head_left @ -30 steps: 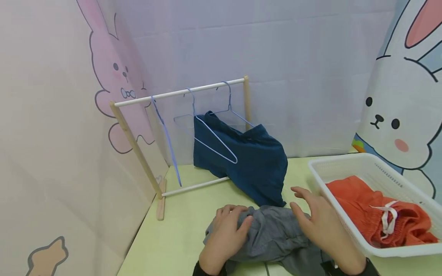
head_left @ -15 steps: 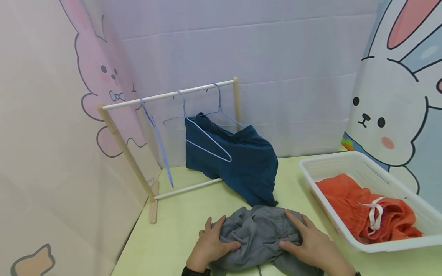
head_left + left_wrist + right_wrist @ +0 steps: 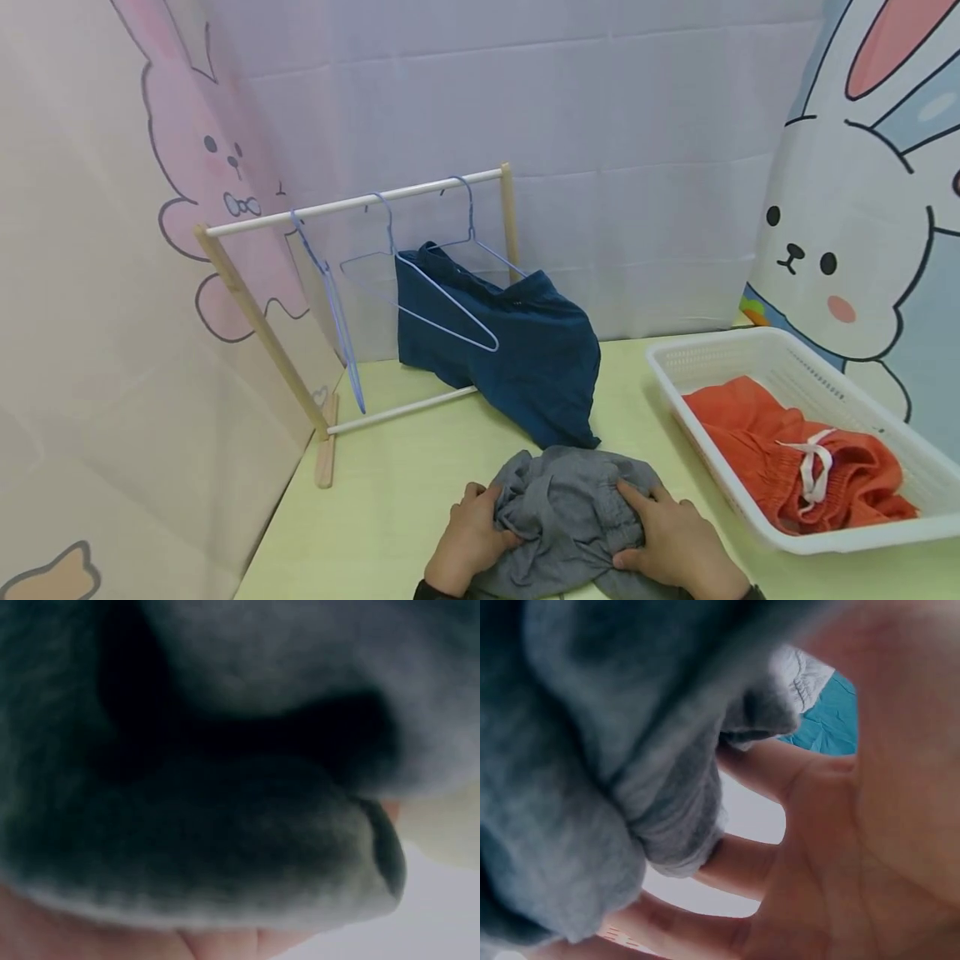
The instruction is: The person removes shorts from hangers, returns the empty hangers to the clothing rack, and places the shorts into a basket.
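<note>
A crumpled pair of grey shorts (image 3: pixel 558 521) with a gathered waistband lies at the table's near middle. My left hand (image 3: pixel 474 537) grips its left side; in the left wrist view the grey cloth fills most of the picture, above part of the hand (image 3: pixel 217 943). On the other side my right hand (image 3: pixel 671 537) holds the shorts near the waistband, thumb on the near side. The right wrist view has its fingers (image 3: pixel 739 866) bent in under the bunched cloth (image 3: pixel 562 787).
Behind stands a small rack (image 3: pixel 408 193) with a dark blue garment (image 3: pixel 517 350) on its rightmost hanger. Two more blue hangers, one in the middle (image 3: pixel 442 296) and one at left (image 3: pixel 337 317), hang bare. Orange shorts (image 3: pixel 787 462) lie in a white basket (image 3: pixel 663 371) at right.
My right hand, earlier raised over the grey shorts with fingers spread, has come down onto their right side. Both hands have closed in and bunched the cloth. The head view has shifted slightly.
</note>
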Demonstrator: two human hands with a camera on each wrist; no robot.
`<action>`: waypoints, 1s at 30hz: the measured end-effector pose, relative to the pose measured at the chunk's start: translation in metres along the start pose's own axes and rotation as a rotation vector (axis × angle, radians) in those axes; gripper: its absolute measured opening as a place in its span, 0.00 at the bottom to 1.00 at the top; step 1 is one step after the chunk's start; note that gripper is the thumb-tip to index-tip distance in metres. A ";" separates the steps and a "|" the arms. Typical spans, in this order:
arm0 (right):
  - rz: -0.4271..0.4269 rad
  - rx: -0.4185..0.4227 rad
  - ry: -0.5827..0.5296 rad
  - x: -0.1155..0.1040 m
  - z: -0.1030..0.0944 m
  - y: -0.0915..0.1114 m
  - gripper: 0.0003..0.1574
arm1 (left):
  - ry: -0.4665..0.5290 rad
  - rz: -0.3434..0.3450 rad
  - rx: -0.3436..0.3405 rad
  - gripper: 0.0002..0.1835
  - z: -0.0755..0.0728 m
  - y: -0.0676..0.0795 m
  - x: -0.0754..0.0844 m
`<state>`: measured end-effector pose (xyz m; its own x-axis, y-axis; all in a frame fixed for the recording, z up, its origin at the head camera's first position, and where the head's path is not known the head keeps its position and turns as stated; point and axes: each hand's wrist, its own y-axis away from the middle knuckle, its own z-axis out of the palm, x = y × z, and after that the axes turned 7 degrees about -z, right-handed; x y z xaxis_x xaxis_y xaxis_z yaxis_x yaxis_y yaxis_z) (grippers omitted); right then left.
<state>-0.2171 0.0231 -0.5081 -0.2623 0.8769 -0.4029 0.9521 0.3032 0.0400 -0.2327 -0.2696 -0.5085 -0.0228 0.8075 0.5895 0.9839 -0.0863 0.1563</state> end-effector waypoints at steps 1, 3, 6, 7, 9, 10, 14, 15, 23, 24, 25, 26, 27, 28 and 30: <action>0.003 0.001 0.002 0.000 0.000 0.000 0.63 | -0.006 0.008 0.005 0.33 0.001 0.000 0.001; 0.014 0.001 0.002 0.000 -0.001 0.000 0.63 | -0.014 0.023 0.008 0.33 0.002 -0.001 0.002; 0.017 -0.003 -0.001 0.002 -0.001 0.001 0.62 | -0.015 0.039 0.003 0.31 0.005 -0.002 0.003; 0.017 -0.002 -0.003 0.002 -0.001 0.001 0.62 | -0.016 0.045 0.001 0.30 0.005 -0.002 0.003; 0.015 0.004 -0.005 0.001 -0.001 0.001 0.61 | -0.005 0.056 -0.007 0.29 0.007 -0.003 0.005; 0.010 0.010 -0.005 0.000 -0.001 0.001 0.60 | -0.005 0.061 -0.011 0.28 0.008 -0.003 0.006; -0.016 0.050 -0.016 -0.005 0.000 -0.002 0.57 | 0.003 0.069 -0.032 0.25 0.014 -0.003 0.014; -0.027 0.062 -0.023 -0.007 0.001 -0.002 0.56 | 0.001 0.066 -0.037 0.25 0.016 -0.003 0.017; -0.065 0.189 -0.095 -0.007 0.006 0.002 0.43 | 0.053 0.042 -0.075 0.29 0.046 -0.005 0.050; -0.060 0.201 -0.113 -0.007 0.006 0.003 0.42 | 0.067 0.044 -0.087 0.31 0.049 -0.004 0.054; -0.055 0.211 -0.131 -0.008 0.006 0.005 0.41 | 0.082 0.045 -0.104 0.33 0.052 -0.003 0.059; -0.043 0.215 -0.149 -0.008 0.006 0.007 0.40 | 0.106 0.035 -0.135 0.35 0.055 -0.003 0.062; -0.028 0.216 -0.164 -0.009 0.006 0.009 0.39 | 0.126 0.021 -0.169 0.38 0.058 -0.002 0.065; -0.006 0.211 -0.178 -0.011 0.006 0.012 0.40 | 0.135 0.004 -0.205 0.41 0.062 -0.003 0.068; 0.038 0.199 -0.192 -0.014 0.008 0.017 0.41 | 0.173 -0.018 -0.249 0.45 0.066 -0.002 0.073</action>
<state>-0.1960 0.0130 -0.5092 -0.2095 0.7935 -0.5713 0.9778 0.1757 -0.1146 -0.2243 -0.1718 -0.5184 -0.0909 0.7008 0.7075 0.9100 -0.2302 0.3450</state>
